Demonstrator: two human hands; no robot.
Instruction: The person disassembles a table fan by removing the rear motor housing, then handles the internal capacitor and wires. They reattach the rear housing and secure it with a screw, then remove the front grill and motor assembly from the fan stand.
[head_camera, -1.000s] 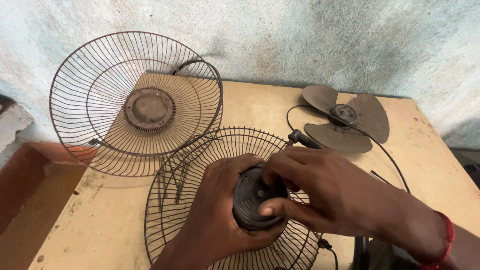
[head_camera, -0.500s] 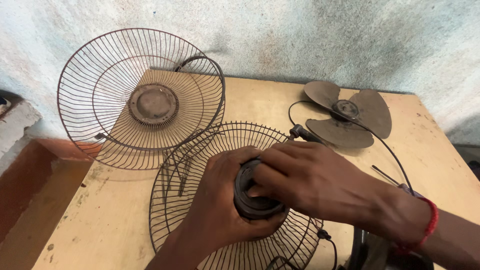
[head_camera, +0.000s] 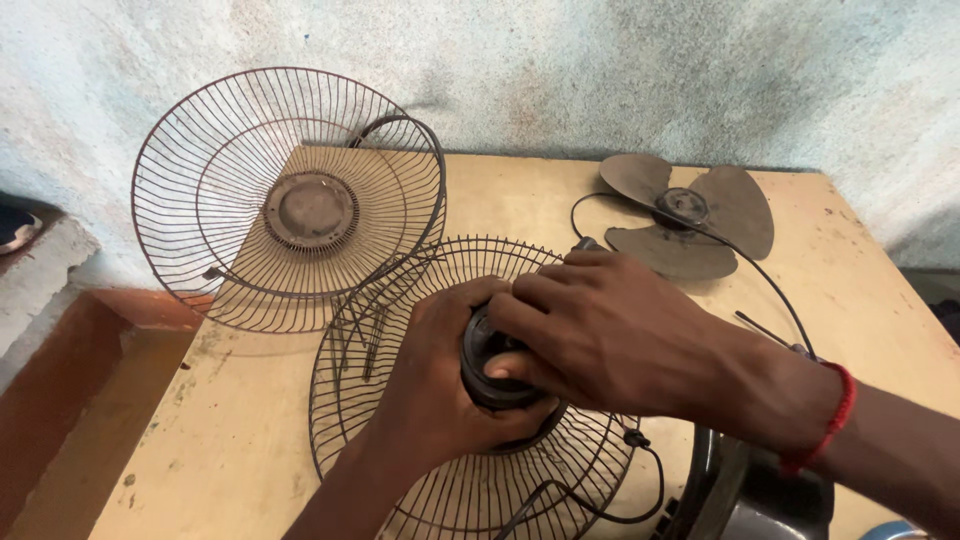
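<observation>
A dark round fan motor (head_camera: 492, 372) sits in the middle of a rear wire fan guard (head_camera: 400, 300) lying on the table. My left hand (head_camera: 445, 395) cups the motor from the near side. From the right, my right hand (head_camera: 600, 335) lies over its top, fingers curled on it. A red band circles my right wrist. Most of the motor is hidden under both hands.
A second wire guard with a round centre disc (head_camera: 290, 195) leans at the table's far left corner, overhanging the edge. A three-blade fan propeller (head_camera: 690, 215) lies far right. A black cable (head_camera: 770, 280) loops past it. The wooden table (head_camera: 220, 430) meets a rough wall; a dark base (head_camera: 745, 495) at lower right.
My right hand has slid further over the top of the motor, covering more of it. The view has shifted a little; the guards and blade stay where they were.
</observation>
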